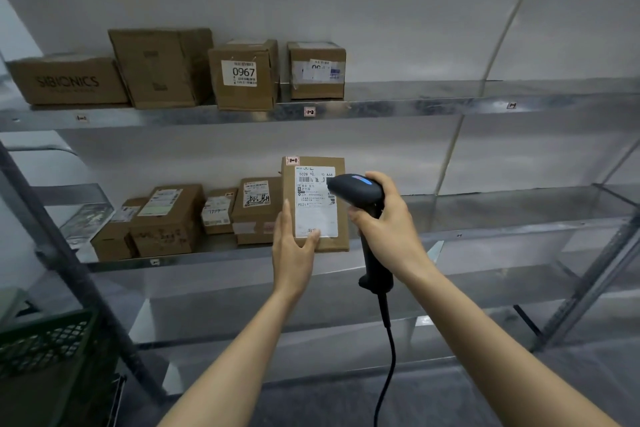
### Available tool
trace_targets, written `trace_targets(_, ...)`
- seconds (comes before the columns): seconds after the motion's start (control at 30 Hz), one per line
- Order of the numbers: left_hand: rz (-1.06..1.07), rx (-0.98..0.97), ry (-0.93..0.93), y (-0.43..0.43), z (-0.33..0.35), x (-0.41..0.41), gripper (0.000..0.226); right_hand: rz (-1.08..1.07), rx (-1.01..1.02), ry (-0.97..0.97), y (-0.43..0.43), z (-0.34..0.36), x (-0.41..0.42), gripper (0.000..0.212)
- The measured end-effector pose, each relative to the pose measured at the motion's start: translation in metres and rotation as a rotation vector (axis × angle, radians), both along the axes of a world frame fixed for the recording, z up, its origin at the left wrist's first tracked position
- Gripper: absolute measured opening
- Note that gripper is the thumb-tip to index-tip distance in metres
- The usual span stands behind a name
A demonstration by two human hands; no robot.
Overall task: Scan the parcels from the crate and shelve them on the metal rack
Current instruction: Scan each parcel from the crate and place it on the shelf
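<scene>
The left hand [294, 243] pinched the parcel [317, 204] by its lower corner; above that grip the carton seemed light and stiff. Beside it, the right hand [384, 218] clasped the scanner [356, 187].

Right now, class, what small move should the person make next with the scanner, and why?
Probably draw the scanner back a little from the label: its nose sits close over the barcode and hides part of it. The left hand holds the parcel upright on the shelf, so only the right hand need move.
</scene>
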State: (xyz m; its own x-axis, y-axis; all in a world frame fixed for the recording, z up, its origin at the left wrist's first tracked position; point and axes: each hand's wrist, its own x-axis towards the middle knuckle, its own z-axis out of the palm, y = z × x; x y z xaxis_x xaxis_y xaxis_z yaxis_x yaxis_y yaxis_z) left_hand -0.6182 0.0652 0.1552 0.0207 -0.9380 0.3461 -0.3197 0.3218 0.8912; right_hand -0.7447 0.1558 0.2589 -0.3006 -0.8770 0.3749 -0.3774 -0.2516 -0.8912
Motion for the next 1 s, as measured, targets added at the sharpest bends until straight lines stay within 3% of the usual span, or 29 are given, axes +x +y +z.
trace_targets(1.0,0.095,-0.047,-0.002,-0.006,0.012,-0.060,0.079,0.074,0.017,0.007,-0.010,0.019,-0.049,0.047)
